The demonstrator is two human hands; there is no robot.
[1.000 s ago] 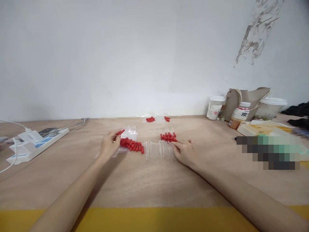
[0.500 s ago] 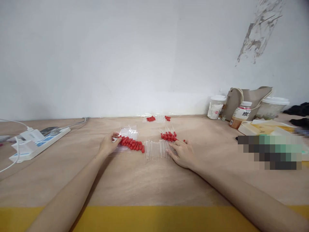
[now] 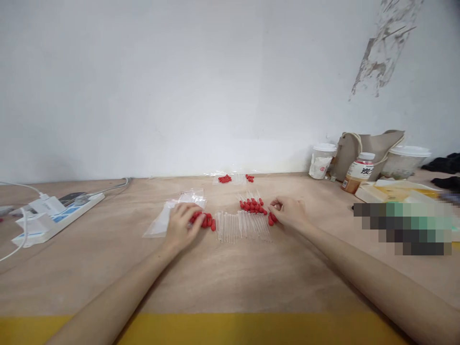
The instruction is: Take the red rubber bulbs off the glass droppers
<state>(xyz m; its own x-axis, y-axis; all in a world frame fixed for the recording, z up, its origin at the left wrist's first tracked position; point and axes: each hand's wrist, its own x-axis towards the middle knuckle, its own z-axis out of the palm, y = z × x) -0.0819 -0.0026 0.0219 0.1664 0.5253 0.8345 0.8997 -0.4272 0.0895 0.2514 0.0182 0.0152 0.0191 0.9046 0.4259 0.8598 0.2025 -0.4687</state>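
Note:
My left hand [image 3: 181,227] curls over a row of red rubber bulbs [image 3: 208,221], fingers on the far side and thumb on the near side. To the right of that row, thin clear tubes [image 3: 227,227] lie side by side. My right hand [image 3: 289,211] is at the right end of the tubes, its bent fingers on a few red bulbs [image 3: 270,221] that it partly hides. Behind the tubes lies a cluster of droppers [image 3: 253,205], red bulbs with clear tubes pointing away from me. A clear plastic bag [image 3: 158,224] is under and beside my left hand.
Against the wall lies a clear bag [image 3: 237,178] with red bulbs and tubes. At left is a white power strip [image 3: 82,205] with chargers and cables. A lidded cup [image 3: 322,162], a drink bottle [image 3: 358,172], a beige bag [image 3: 341,153] and a yellow-topped box [image 3: 402,189] stand at right.
My left hand has moved right along the bulb row and now covers much of it, uncovering the plastic bag. My right hand has left the tubes and shifted right to the bulbs there.

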